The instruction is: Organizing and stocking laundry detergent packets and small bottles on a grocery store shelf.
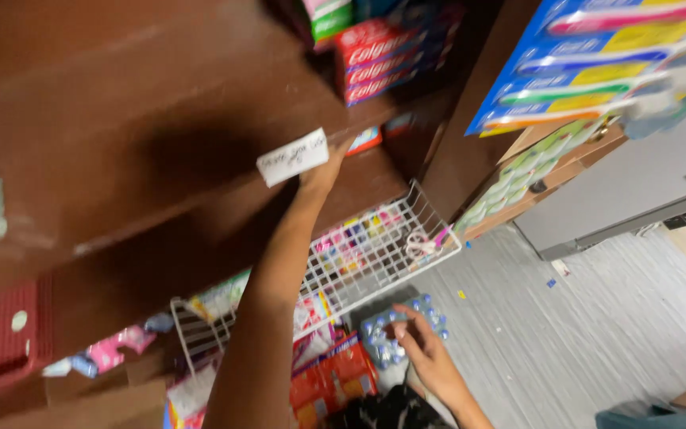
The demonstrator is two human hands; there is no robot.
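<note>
My left hand (321,173) reaches up to the front edge of a brown wooden shelf (160,159). It holds a small white paper label (293,156) against that edge, and the label hides the fingertips. My right hand (425,352) is low down, fingers spread. It rests on a clear packet of small blue and white items (395,330) that lies on the grey floor. The picture is motion-blurred.
A white wire basket (375,254) below the shelf holds small colourful items and pink scissors (425,243). Red boxes (379,57) stand on the upper shelf. A blue card of toothbrushes (597,59) hangs at upper right. Red packets (331,381) lie near my arm. A red crate (1,334) sits at left.
</note>
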